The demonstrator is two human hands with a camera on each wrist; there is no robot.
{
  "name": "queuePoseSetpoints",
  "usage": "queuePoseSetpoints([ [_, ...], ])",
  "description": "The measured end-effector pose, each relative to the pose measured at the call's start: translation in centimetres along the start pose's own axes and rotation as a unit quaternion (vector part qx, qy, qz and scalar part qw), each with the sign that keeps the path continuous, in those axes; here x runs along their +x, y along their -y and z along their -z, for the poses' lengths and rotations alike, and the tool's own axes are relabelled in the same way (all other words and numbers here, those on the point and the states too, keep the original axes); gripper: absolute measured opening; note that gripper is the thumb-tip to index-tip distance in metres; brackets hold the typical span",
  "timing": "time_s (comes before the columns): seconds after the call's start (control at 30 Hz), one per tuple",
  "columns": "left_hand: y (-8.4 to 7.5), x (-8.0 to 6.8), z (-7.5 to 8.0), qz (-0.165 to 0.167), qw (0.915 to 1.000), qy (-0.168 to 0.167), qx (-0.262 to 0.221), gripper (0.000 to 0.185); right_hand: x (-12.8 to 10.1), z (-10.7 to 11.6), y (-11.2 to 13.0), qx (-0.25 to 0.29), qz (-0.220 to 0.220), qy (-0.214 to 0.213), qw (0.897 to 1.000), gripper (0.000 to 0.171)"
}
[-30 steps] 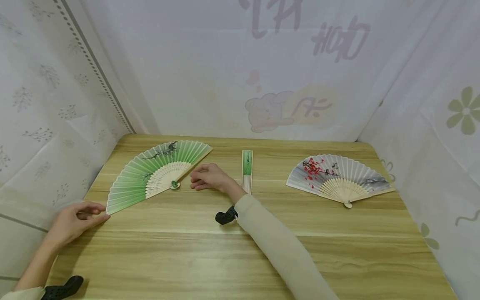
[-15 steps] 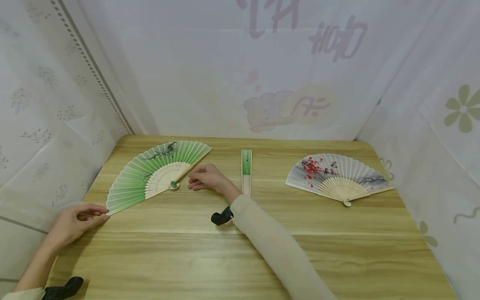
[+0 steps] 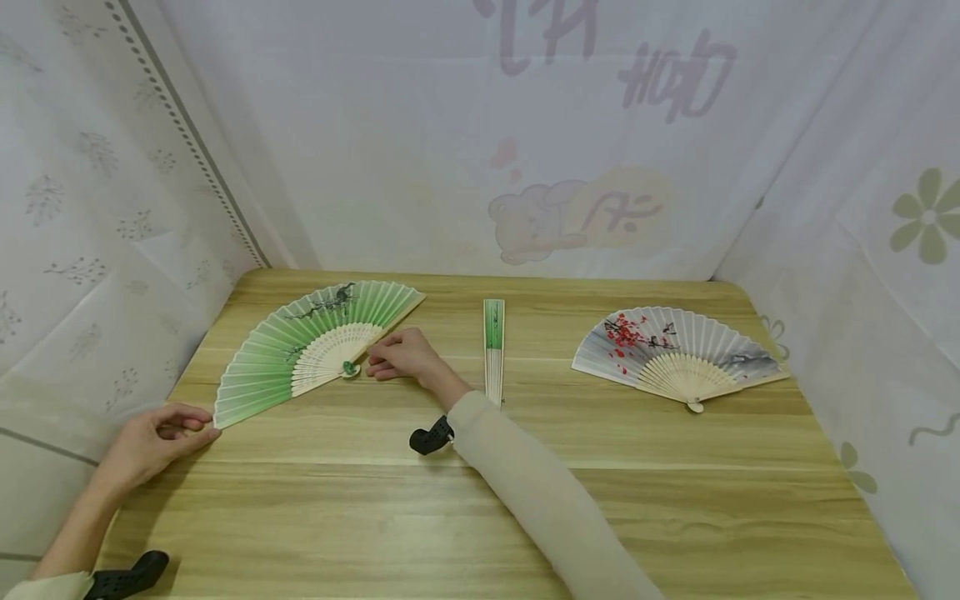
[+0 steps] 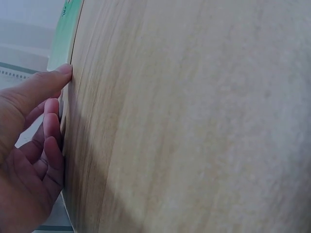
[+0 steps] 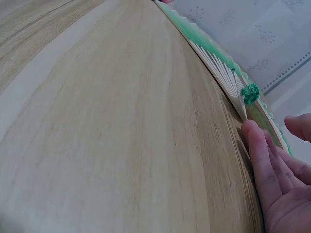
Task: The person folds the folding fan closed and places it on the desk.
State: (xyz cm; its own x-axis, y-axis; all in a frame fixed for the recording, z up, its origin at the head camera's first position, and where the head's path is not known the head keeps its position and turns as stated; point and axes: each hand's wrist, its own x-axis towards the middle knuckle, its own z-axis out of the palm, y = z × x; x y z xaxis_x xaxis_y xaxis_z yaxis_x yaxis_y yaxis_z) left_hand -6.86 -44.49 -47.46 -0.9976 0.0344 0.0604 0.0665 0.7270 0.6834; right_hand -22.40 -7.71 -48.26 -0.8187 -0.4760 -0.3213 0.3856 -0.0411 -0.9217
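My left hand (image 3: pixel 153 442) rests at the left edge of the desk (image 3: pixel 480 517), fingers loosely bent and holding nothing, with the fingertips (image 4: pixel 62 72) just touching the near left tip of the open green fan (image 3: pixel 311 342). That fan lies spread flat in the far left part of the desk, its ribs running down to a small green knot (image 5: pixel 250 92) at the pivot. My right hand (image 3: pixel 401 357) lies flat on the wood right beside that pivot, fingers nearly straight and relaxed, gripping nothing; the right wrist view shows the fingertips (image 5: pixel 252 133) close against the fan's lower guard, though I cannot tell for sure whether they press on it or only sit next to it. My cream sleeve (image 3: pixel 540 500) crosses the middle of the desk, and a black strap piece (image 3: pixel 429 438) shows at the wrist. Just to the right of my right hand, a closed green fan (image 3: pixel 493 346) lies straight, pointing toward the far edge. Well apart from it, toward the far right corner, an open white fan with red blossoms (image 3: pixel 678 354) lies flat.
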Motion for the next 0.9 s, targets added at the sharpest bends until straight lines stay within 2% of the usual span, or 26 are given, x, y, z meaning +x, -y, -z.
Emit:
queuePoseSetpoints([
  [0.17,0.1,0.0,0.1,0.027,0.9996,0.01,0.004,0.025,0.0,-0.6,0.0,0.002,0.0,-0.017,1.0,0.013],
  [0.5,-0.3,-0.2,-0.1,0.044,0.9987,0.02,0.016,0.028,-0.4,-1.4,0.0,0.014,0.003,-0.072,0.997,0.009],
  [0.67,-0.4,0.0,0.0,0.052,0.9982,0.026,0.016,0.03,-0.4,-1.6,-0.2,0.05,0.011,-0.081,0.995,0.005],
  [0.9,-0.5,0.0,0.1,0.053,0.9979,0.028,0.023,0.03,-0.6,-2.2,-0.3,0.107,0.011,-0.102,0.989,0.014],
])
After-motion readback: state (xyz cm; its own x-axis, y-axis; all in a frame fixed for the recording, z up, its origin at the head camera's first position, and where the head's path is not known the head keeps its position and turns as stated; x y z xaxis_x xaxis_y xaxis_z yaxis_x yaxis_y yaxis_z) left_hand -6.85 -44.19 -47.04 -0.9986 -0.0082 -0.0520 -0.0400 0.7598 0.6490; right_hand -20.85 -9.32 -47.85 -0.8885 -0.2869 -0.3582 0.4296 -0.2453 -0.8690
